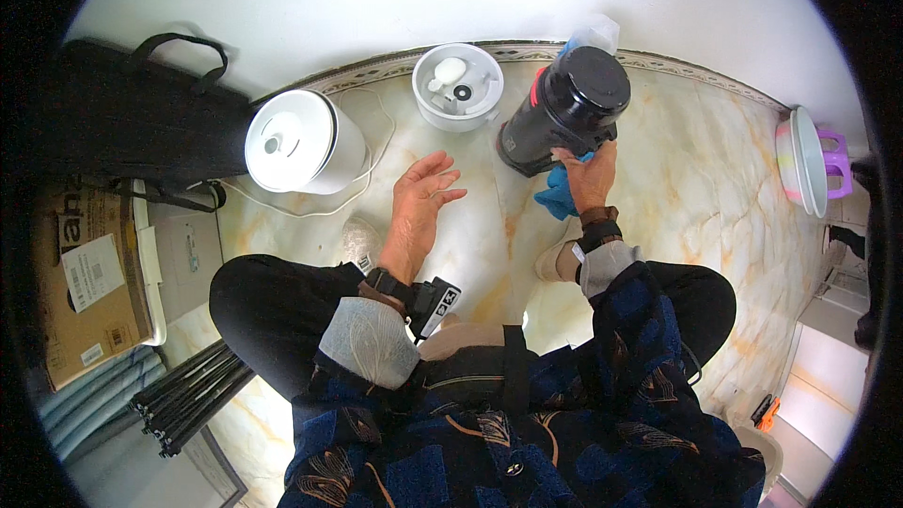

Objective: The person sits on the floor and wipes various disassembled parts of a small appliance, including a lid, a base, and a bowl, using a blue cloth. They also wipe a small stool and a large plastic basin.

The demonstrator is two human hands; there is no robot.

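My right hand (590, 173) is closed at the handle side of a large black vacuum flask (547, 113) with a lid and a red accent. A crumpled blue cloth (557, 194) hangs below that hand, partly hidden by it. Whether the flask's bottom rests on the floor, I cannot tell. My left hand (421, 204) hovers above the floor, fingers apart and nothing in them. Beyond it stands an uncovered white round appliance base (458, 116), showing a white float-like part and a dark round fitting inside. To the left is a white cylindrical appliance part (310, 148) with a slotted round top.
A white cord (338, 210) loops over the marble-patterned floor (677, 176). At left are a black bag (155, 113), a cardboard box (99, 289) and a bundle of black rods (194, 395). Basins (804, 162) and a purple plastic stool (836, 164) stand by the right wall.
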